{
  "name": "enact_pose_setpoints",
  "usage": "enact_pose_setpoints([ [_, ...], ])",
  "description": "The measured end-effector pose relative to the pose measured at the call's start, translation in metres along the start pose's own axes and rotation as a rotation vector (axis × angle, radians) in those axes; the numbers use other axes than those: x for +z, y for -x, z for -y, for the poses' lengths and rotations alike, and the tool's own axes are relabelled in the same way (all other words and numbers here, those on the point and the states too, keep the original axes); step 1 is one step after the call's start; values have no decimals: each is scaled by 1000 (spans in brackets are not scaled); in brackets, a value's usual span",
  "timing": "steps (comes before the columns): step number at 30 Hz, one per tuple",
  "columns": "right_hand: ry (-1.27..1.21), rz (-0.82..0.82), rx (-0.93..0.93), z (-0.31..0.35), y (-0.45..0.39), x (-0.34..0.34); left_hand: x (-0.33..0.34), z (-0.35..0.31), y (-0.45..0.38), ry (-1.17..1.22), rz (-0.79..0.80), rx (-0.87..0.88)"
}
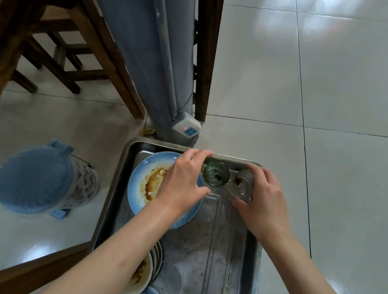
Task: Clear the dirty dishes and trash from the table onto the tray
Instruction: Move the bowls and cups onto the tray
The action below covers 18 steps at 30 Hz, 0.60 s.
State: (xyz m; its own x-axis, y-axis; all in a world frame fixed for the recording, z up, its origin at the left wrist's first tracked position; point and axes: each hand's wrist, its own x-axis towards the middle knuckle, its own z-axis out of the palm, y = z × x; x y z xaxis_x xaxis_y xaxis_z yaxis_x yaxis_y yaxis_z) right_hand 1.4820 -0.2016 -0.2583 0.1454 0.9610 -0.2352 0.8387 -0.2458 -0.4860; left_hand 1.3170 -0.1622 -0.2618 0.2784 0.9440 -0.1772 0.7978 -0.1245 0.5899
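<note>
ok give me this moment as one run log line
left hand: grips green glass | right hand: grips clear glass | both glasses at far end of tray | blue plate: already in tray

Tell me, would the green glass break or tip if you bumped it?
Probably. The green glass looks thin and see-through, so likely fragile. It stands upright on the metal tray, so a bump could tip it. The left hand curls around it, which should steady it.

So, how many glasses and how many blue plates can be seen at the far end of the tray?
Green glass: 1
Clear glass: 1
Blue plate: 1
Total: 3, all in the tray
</note>
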Motion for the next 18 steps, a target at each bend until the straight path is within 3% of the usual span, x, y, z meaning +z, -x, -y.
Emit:
enact_pose_setpoints([
  [7, -1, -6, -62, 43, 34, -44, -74, -18, 36, -27, -46, -33],
  [18, -54, 25, -215, 167, 105, -119, -236, -55, 144, 0, -203, -59],
])
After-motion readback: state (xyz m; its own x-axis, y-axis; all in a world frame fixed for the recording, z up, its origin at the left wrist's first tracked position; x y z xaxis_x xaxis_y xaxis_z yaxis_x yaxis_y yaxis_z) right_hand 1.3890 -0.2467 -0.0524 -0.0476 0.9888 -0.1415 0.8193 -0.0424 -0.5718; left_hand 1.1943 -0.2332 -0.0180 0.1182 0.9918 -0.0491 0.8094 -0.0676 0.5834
